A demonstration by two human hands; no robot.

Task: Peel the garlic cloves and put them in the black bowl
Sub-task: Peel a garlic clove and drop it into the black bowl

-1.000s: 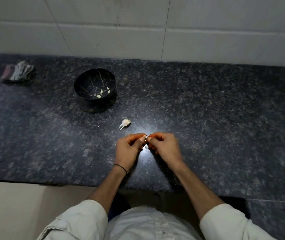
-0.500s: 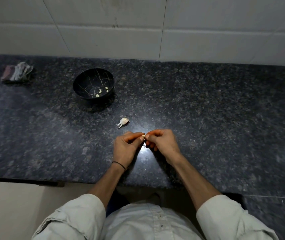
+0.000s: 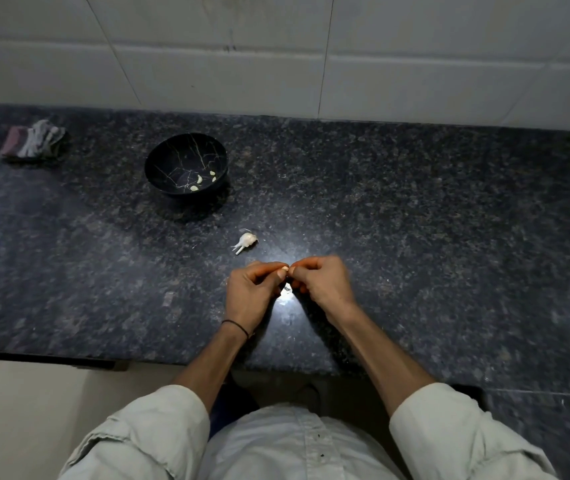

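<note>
Pale off-white button shirt (image 3: 297,445), left sleeve (image 3: 145,434) and right sleeve (image 3: 456,431) rolled near elbows. Forearms bare. Thin black band (image 3: 236,325) on left wrist. Bare left hand (image 3: 252,292), right hand (image 3: 325,282).

Brightness: dim all round; the dark counter (image 3: 415,237) soaks up most of the light.
Glare: one white hot spot on the polished stone between the left hand (image 3: 249,292) and right hand (image 3: 326,284), lit from above.
Shadows: soft, pooled at the black bowl (image 3: 159,161)'s near side.
Blur: right hand slightly smeared; corners soft.
Distortion: wall tiles (image 3: 207,81) have joints that lean and bow toward the edges.
</note>
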